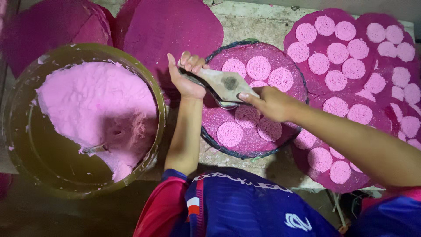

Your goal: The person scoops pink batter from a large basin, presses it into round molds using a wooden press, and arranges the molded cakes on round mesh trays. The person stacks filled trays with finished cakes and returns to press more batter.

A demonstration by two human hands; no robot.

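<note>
Hands worked over round woven tray (210, 136) at centre: left hand (186, 79) fingers gripped metal ladle (210, 94), right hand (267, 103) fingers pinched flat scraper (226, 83). Pink batter tub (26, 145) at 9 o'clock.

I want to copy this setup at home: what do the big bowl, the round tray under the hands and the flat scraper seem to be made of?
Bowl: probably plastic, olive green, smooth and glossy inside. Round tray: apparently woven, with a dark bound rim; its pink-coated surface looks grainy. Scraper: thin stiff sheet, pale and stained, possibly metal or plastic; unclear. Both hands, left and right, hold it.
</note>
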